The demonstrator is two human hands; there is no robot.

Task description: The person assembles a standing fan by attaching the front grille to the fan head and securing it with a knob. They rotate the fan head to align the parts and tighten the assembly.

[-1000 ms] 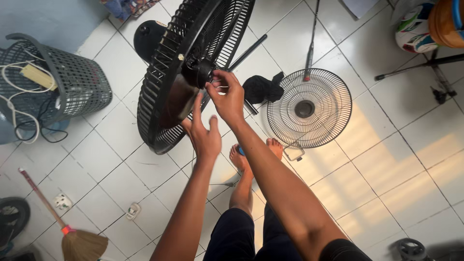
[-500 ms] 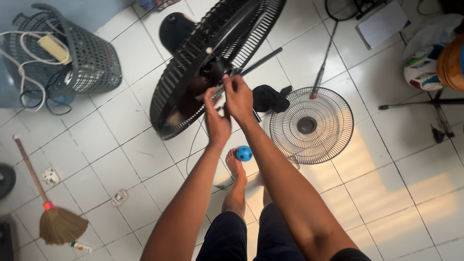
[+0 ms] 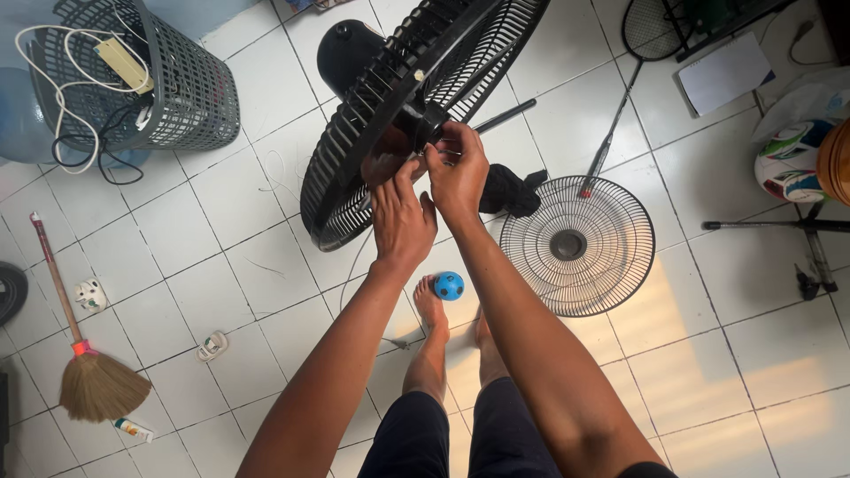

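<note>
1. The right hand (image 3: 458,168) pinches its fingertips closed on the small black hub (image 3: 423,124) at the centre of the fan's rear guard (image 3: 354,150); the rest of the hand is loosely curled.
2. The left hand (image 3: 400,217) sits just beside it, fingers reaching up into the guard, against the brownish fan blade (image 3: 382,159). Whether it grips the blade or only steadies it cannot be told, since the fingertips are hidden.
3. The black ribbed rear guard is tilted on edge above the tiled floor (image 3: 221,265), with the motor housing (image 3: 345,49) behind it and the fan's pole (image 3: 503,115) running off to the right.
4. The detached front grille (image 3: 577,246) lies flat on the floor to the right, a black cloth (image 3: 512,191) near its upper left edge and a small blue ball (image 3: 448,284) by the person's bare feet.
5. Further out: a grey laundry basket (image 3: 177,88) with a power strip and cords, a broom (image 3: 84,363), a racket (image 3: 633,53).
6. Risks, as I judge them: the tilted fan seems propped mainly by the hands, so a slip could let it fall toward the feet; a loosened hub piece could drop and roll off across the tiles; the ball underfoot could cause a misstep.
</note>
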